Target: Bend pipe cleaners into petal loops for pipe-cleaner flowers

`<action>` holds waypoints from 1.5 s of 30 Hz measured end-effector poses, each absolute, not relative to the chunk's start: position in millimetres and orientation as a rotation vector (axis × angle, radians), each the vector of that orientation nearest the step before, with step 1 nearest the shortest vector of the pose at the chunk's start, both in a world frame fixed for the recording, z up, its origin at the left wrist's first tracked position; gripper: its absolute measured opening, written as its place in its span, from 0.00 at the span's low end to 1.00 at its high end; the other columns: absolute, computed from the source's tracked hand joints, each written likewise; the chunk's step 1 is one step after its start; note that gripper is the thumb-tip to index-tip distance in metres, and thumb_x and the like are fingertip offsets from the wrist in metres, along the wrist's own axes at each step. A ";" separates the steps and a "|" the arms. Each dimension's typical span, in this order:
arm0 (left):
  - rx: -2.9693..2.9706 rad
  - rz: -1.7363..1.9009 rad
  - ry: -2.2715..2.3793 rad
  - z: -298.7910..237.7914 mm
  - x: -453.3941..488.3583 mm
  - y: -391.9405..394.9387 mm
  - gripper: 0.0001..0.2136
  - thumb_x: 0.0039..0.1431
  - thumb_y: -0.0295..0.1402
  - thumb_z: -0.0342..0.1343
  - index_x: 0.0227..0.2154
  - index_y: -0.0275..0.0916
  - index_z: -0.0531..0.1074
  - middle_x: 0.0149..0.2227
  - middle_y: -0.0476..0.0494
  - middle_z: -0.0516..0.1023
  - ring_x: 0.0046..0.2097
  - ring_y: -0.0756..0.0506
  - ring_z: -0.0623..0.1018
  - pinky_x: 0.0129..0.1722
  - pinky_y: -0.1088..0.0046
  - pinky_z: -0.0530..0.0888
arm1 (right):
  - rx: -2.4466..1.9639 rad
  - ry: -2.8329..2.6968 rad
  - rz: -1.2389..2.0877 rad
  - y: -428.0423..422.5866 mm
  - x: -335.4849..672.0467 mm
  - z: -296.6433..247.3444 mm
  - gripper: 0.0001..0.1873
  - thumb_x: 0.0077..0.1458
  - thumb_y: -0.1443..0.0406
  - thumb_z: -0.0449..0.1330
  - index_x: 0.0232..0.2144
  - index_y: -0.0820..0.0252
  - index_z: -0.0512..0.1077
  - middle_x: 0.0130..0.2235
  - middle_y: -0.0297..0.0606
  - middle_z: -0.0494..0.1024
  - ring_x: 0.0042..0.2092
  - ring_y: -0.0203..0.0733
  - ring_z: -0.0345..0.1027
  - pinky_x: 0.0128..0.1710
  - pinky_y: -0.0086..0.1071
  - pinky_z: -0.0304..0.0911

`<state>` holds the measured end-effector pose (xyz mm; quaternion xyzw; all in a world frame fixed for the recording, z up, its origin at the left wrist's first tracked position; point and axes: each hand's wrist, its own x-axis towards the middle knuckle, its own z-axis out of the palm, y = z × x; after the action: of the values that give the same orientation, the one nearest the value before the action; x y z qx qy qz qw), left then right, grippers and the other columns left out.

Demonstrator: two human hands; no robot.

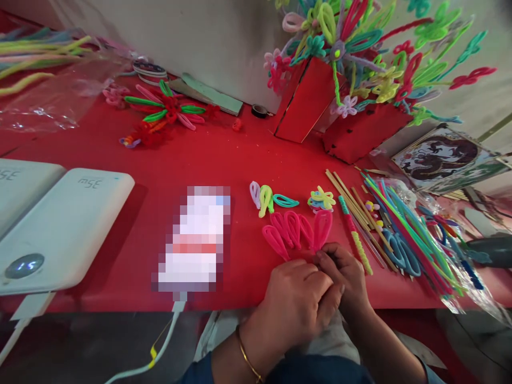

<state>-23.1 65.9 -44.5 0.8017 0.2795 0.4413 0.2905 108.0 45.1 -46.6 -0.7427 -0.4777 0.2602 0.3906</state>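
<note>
The rightmost pink loop (323, 226) was held at its base in the closely pinched fingertips of the right hand (347, 272), above the near edge of the red table (248, 154). The left hand (298, 296) was bent in beside it with fingers curled; whether anything was gripped there could not be told. The other pink loops (293, 229) were lined up just to the left, a small flower (322, 198) was placed behind, and blue-handled scissors (400, 253) were laid farther right.
</note>
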 end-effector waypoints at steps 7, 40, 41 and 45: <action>2.156 1.206 0.730 -44.9 -22.9 66.0 0.14 0.58 0.32 0.48 0.17 0.39 0.66 0.18 0.48 0.70 0.22 0.50 0.67 0.21 0.70 0.63 | -1.910 -1.202 0.662 46.2 106.6 -43.0 0.13 0.45 0.56 0.57 0.21 0.59 0.67 0.16 0.31 0.67 0.18 0.34 0.59 0.17 0.25 0.56; 2.190 1.153 0.789 -47.6 -22.9 64.3 0.14 0.59 0.33 0.48 0.18 0.39 0.65 0.19 0.51 0.69 0.23 0.51 0.66 0.22 0.71 0.61 | -1.881 -1.209 0.746 44.8 110.6 -42.1 0.13 0.47 0.56 0.58 0.21 0.59 0.67 0.16 0.30 0.68 0.18 0.33 0.60 0.17 0.23 0.58; 2.187 1.159 0.785 -47.1 -22.8 64.6 0.14 0.58 0.33 0.48 0.18 0.38 0.65 0.19 0.50 0.69 0.23 0.51 0.66 0.22 0.71 0.61 | -1.876 -1.201 0.753 44.5 111.0 -42.7 0.13 0.47 0.56 0.58 0.21 0.59 0.67 0.16 0.30 0.67 0.18 0.33 0.60 0.17 0.24 0.57; 2.190 1.157 0.797 -44.7 -21.6 65.6 0.14 0.57 0.32 0.49 0.17 0.37 0.66 0.18 0.50 0.70 0.22 0.51 0.66 0.22 0.72 0.60 | -1.828 -1.162 0.758 43.3 112.0 -45.4 0.13 0.47 0.56 0.58 0.22 0.60 0.67 0.17 0.30 0.67 0.19 0.33 0.59 0.17 0.24 0.56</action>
<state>-21.6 65.6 -44.7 0.8112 0.2954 0.4284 0.2666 112.0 43.3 -45.4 -0.7263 -0.4616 0.3010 0.4109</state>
